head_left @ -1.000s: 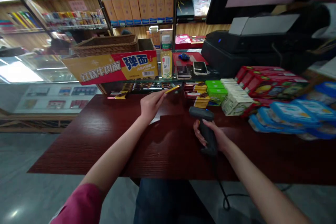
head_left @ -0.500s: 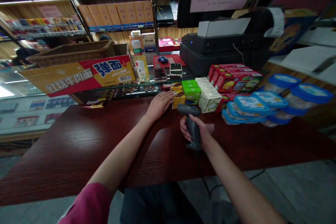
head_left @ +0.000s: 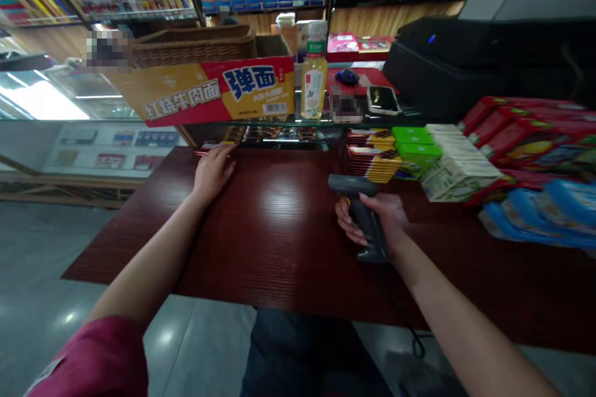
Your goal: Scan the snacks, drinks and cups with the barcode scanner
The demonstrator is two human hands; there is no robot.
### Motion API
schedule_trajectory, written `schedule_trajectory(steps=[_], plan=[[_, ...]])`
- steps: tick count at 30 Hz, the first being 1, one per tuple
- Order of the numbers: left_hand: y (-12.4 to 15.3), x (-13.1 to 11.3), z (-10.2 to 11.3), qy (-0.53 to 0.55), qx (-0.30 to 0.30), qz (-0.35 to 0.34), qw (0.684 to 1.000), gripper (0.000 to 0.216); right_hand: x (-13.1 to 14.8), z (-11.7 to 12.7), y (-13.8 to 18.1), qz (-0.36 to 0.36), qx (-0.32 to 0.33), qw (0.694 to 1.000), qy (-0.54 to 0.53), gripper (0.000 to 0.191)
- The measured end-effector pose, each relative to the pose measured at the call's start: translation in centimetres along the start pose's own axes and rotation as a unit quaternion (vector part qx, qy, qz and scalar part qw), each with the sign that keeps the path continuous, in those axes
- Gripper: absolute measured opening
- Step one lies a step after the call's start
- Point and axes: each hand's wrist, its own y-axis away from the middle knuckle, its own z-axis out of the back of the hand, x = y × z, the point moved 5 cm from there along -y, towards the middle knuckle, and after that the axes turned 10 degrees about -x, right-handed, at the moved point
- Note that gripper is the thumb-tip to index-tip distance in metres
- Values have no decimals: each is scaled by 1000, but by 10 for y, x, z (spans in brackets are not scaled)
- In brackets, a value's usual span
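My right hand (head_left: 372,223) is wrapped round the grip of a dark grey barcode scanner (head_left: 367,214), its head pointing left above the brown table. From its base a black cable runs down past the table's front edge. At the left far side, my left hand (head_left: 214,170) reaches out with fingers extended over some red and yellow flat packs (head_left: 209,147), mostly covered by the fingers. Just beyond the scanner stands a stack of yellow and red chocolate bars (head_left: 372,158). Green boxes (head_left: 416,149) and pale green-white boxes (head_left: 459,164) stand to its right.
Red boxes (head_left: 526,130) and blue-lidded containers (head_left: 544,214) fill the right side. Behind the table, a glass counter carries a noodle carton (head_left: 209,93), a bottle of yellow drink (head_left: 314,84), a phone (head_left: 382,100) and a mouse (head_left: 347,77). A black machine (head_left: 484,68) stands at back right.
My left hand has left the stacked chocolate bars and moved left to the separate flat packs. The view has turned left. My right hand still holds the scanner.
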Motion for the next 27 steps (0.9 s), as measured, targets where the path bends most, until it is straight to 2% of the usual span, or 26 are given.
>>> schedule_trajectory(steps=[2,4,8,12,15,18,20,23,25,27], plan=[[1,37,4,-21,0,66,998,57,-7,-15,-26,-23,1,1000,3,39],[1,61,2,-30,8,116,993,64,-14,-32,-55,-33,5,999,4,38],[0,74,-9,-45,55,139,988,57,-31,-67,-114,-48,18,999,-2,38],[-3,66,1,-60,37,94,993,35,-47,-93,-154,-59,24,998,-2,38],[-6,55,14,-30,-12,72,997,24,-51,-100,-158,-47,5,999,13,37],[-7,38,23,48,-77,109,990,26,-50,-100,-149,-24,-14,999,45,38],[-5,27,22,116,-93,155,977,30,-50,-100,-143,-25,-16,997,68,39],[0,11,9,202,-30,205,957,33,-52,-101,-140,-32,-4,996,88,39],[3,4,-1,234,23,214,948,33,-54,-101,-141,-38,0,995,97,38],[5,2,-7,252,46,216,942,32,-57,-100,-142,-47,-4,993,104,38]])
